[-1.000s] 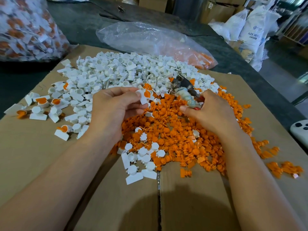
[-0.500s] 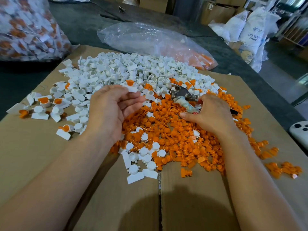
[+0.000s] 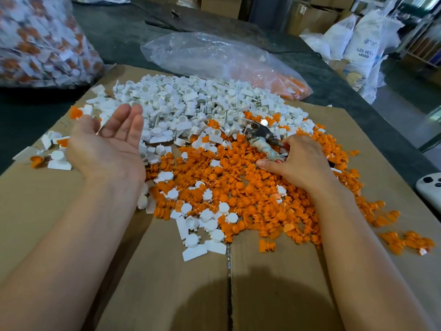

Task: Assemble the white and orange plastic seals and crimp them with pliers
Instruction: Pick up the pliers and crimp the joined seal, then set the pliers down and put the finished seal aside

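A pile of white seal bodies point(image 3: 188, 103) covers the far middle of the cardboard point(image 3: 59, 235). In front of it spreads a heap of orange inserts point(image 3: 250, 192). My left hand point(image 3: 107, 146) hovers palm up over the left side, fingers straight and holding nothing. Just beyond its fingertips is an assembled white and orange seal point(image 3: 80, 112), blurred. My right hand point(image 3: 298, 161) rests on the orange heap and grips the cloth-wrapped handles of the pliers point(image 3: 260, 134), whose metal jaws point toward the white pile.
Several assembled seals point(image 3: 55, 151) lie at the cardboard's left edge. A full bag of seals point(image 3: 35, 39) stands at far left. A clear bag with orange parts point(image 3: 214, 60) lies behind the piles. A white controller point(image 3: 429, 189) sits at the right edge.
My left hand swung left from the pliers and opened palm up, letting go of the assembled seal. My right hand stayed on the pliers and lowered them slightly.
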Available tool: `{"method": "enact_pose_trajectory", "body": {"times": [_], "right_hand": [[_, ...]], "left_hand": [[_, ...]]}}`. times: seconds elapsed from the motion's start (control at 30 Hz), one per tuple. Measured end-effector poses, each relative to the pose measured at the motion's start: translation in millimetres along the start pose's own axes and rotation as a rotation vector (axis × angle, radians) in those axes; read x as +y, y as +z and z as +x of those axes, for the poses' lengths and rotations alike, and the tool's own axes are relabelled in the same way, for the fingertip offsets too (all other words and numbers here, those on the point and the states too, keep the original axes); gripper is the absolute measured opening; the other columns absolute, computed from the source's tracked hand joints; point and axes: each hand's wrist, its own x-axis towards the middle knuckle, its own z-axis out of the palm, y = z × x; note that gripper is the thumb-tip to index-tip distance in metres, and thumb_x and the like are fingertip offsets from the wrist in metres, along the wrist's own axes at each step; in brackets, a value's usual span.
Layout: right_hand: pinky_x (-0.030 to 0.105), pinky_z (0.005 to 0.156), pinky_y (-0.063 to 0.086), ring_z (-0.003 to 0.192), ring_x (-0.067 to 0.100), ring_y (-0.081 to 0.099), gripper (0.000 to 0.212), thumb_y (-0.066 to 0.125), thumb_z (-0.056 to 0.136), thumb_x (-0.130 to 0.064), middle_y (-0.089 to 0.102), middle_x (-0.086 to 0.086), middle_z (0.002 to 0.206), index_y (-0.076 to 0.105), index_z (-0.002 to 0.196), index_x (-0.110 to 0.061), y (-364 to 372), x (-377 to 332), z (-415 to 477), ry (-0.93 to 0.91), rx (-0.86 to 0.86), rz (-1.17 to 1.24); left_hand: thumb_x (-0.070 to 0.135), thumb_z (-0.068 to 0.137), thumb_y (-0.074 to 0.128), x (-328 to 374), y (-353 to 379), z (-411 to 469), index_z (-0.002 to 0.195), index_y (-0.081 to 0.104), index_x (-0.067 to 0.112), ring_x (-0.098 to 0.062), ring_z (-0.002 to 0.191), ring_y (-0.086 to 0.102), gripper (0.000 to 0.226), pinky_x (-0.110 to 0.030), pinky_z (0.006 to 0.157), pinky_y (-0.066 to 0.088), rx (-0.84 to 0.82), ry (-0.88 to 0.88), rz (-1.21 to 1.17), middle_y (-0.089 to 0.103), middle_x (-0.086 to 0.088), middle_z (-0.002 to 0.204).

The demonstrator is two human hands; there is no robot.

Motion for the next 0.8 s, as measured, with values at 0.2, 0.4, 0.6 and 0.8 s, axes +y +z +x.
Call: {"method": "enact_pose_trajectory", "body": {"times": [0.2,0.4,0.6,0.8], "right_hand": [[0.038,0.095,0.032,0.119,0.029,0.036,0.079,0.060,0.068,-0.065,0.044,0.014,0.126,0.047,0.121,-0.009,0,0,0,0.022,-0.007,0.018],[0.038,0.096,0.031,0.120,0.029,0.035,0.083,0.058,0.067,-0.068,0.043,0.014,0.127,0.045,0.123,-0.008,-1,0,-1,0.020,-0.016,-0.002],[0.039,0.097,0.032,0.121,0.029,0.034,0.087,0.060,0.064,-0.069,0.040,0.013,0.129,0.043,0.126,-0.010,-1,0,-1,0.040,-0.031,0.019],[0.038,0.097,0.033,0.121,0.028,0.035,0.086,0.060,0.063,-0.070,0.039,0.012,0.129,0.044,0.125,-0.011,-1,1,-1,0.044,-0.034,0.038]], "left_hand": [[0.015,0.097,0.034,5,-5,9,0.124,0.050,-0.002,-0.024,0.071,0.072,0.036,-0.023,0.059,0.054,0.053,-0.012,-0.035,0.070,-0.018,0.097],[0.009,0.095,0.042,-3,2,0,0.092,0.051,0.006,-0.017,0.063,0.071,0.010,-0.019,0.054,0.052,-0.009,-0.041,0.288,0.070,-0.007,0.072],[0.012,0.083,0.065,-21,-7,-7,0.071,0.062,0.029,0.009,0.062,0.058,0.020,-0.001,0.049,0.038,-0.449,0.419,1.376,0.063,0.014,0.070],[0.009,0.086,0.060,-27,-12,-7,0.097,0.068,0.017,-0.008,0.083,0.050,0.016,-0.015,0.067,0.032,-0.521,0.690,1.743,0.057,0.004,0.094]]}}
